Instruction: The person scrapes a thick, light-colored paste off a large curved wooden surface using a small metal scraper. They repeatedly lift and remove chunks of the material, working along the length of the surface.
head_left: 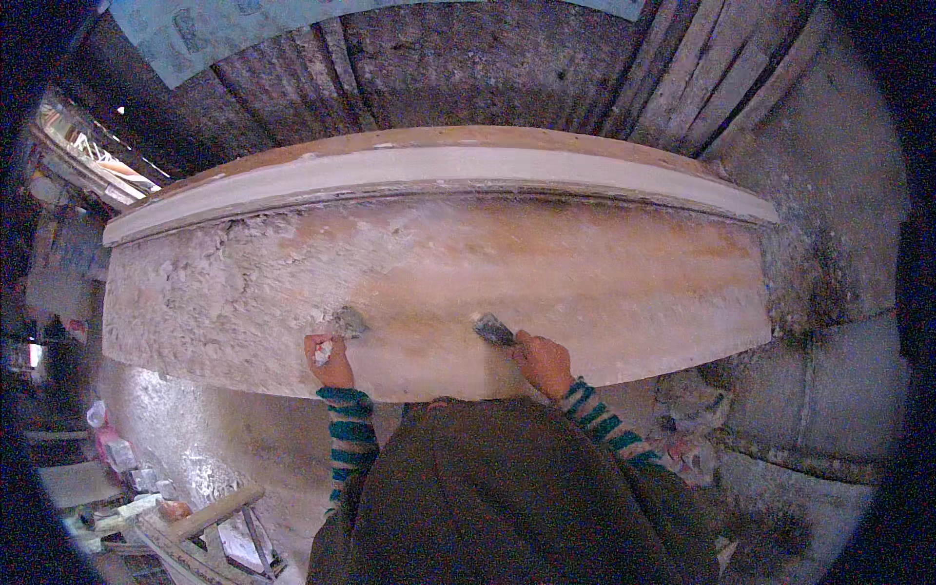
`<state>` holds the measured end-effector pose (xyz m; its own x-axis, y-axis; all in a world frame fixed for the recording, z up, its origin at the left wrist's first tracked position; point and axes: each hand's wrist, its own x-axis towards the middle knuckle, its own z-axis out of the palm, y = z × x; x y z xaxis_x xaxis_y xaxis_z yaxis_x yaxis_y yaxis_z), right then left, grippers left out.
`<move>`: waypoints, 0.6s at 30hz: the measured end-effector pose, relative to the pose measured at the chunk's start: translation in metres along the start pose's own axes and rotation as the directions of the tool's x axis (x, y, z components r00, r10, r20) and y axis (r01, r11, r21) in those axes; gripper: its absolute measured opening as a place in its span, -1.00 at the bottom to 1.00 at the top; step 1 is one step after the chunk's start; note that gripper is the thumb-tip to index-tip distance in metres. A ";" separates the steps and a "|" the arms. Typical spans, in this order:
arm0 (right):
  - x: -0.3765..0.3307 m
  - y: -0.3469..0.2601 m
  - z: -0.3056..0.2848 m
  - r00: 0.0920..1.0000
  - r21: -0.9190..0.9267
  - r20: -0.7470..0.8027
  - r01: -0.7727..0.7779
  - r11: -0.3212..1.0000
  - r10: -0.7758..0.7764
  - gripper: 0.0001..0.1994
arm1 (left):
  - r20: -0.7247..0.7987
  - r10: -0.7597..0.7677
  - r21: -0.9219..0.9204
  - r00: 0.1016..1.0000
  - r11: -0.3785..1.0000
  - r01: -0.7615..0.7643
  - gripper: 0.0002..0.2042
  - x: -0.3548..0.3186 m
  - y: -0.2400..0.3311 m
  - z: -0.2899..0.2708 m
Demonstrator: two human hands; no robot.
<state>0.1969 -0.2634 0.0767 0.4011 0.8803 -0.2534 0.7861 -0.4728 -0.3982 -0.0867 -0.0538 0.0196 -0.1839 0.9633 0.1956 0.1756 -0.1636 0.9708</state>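
A long, slightly bowed wooden panel (604,292) lies in front of me. Rough whitish paste coats its left part, while smoother orange-brown wood shows toward the right. My right hand (544,365) grips a putty knife (494,330), its dark blade over the panel's middle and pointing up and left. At the near edge, left of centre, my left hand (330,361) is closed with a small white piece (323,351) showing between the fingers. Just beyond those fingers is a flat grey patch (348,321); whether my left hand holds it, I cannot tell.
A pale raised strip (439,163) runs along the panel's far edge. Behind it, a dark wall has boards (721,73) leaning at the right. A wooden frame (219,512) stands at lower left near several small items. Bags (690,405) lie on the floor at right.
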 end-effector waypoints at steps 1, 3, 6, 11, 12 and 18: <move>0.004 -0.001 -0.003 1.000 0.006 -0.001 0.017 1.000 -0.017 -0.74 | 0.003 -0.040 -0.066 0.999 0.997 0.040 -0.81 -0.001 0.004 0.004; 0.000 0.004 -0.005 1.000 0.016 0.014 0.026 1.000 -0.026 -0.72 | 0.000 -0.086 -0.110 0.996 0.990 0.085 -0.82 -0.005 0.012 0.008; -0.008 0.009 -0.003 0.999 0.036 0.040 0.016 0.999 -0.017 -0.74 | -0.035 -0.069 -0.063 0.997 0.996 0.067 -0.82 -0.007 0.021 0.010; 0.021 0.002 0.012 0.997 0.071 -0.032 0.076 0.995 -0.074 -0.75 | -0.052 0.109 -0.004 0.993 0.994 -0.109 -0.81 -0.012 0.010 0.010; 0.025 0.002 0.009 0.997 0.067 -0.010 0.080 0.995 -0.079 -0.74 | -0.048 0.079 -0.021 0.996 0.997 -0.080 -0.81 -0.014 0.007 0.010; 0.004 0.000 -0.029 0.991 0.000 0.133 0.034 0.999 -0.034 -0.73 | -0.100 0.130 0.020 0.986 0.991 -0.129 -0.82 -0.012 -0.006 0.012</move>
<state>0.2121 -0.2583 0.1012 0.3083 0.8828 -0.3544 0.7993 -0.4424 -0.4067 -0.0734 -0.0616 0.0102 -0.2548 0.9077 0.3334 0.2169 -0.2823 0.9345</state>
